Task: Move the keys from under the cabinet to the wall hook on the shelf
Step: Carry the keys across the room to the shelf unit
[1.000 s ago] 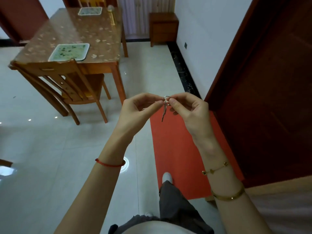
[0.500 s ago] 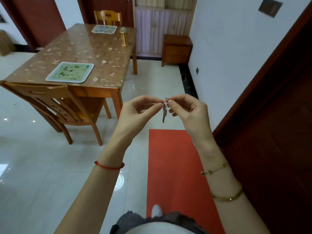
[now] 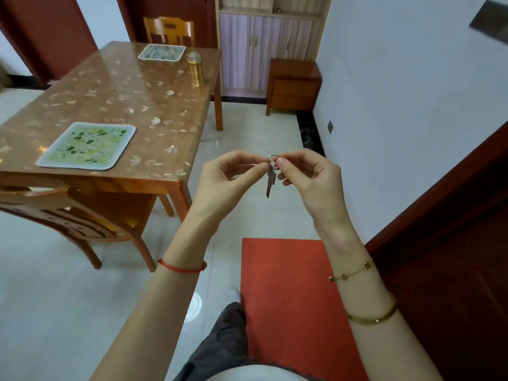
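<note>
A: Where are the keys (image 3: 270,179)?

B: In the air in front of the person, hanging blade-down from a small metal ring (image 3: 272,158). The left hand (image 3: 229,177) pinches the ring from one side with thumb and forefinger; the right hand (image 3: 308,177) pinches it from the other side. Both are closed on it, fingertips nearly meeting.

A: Anything that holds things?

B: Two square trays on the table (image 3: 115,100) — a green patterned one (image 3: 86,146) near the front edge, a paler one (image 3: 161,52) at the far end. I cannot tell whether either carries anything beyond its pattern. A gold canister (image 3: 197,70) stands upright near the far right edge of the tabletop. At the back, a cupboard (image 3: 268,48) with its doors shut, and a small wooden nightstand (image 3: 292,88) just beside it against the white wall.

A: And room to move?

B: A chair (image 3: 68,215) is tucked at the table's near end, another (image 3: 168,30) at the far end. Between the table's right edge and the wall runs a strip of pale tiled floor. A red mat (image 3: 288,298) lies below the hands, beside a dark wooden door (image 3: 453,270) on the right.
</note>
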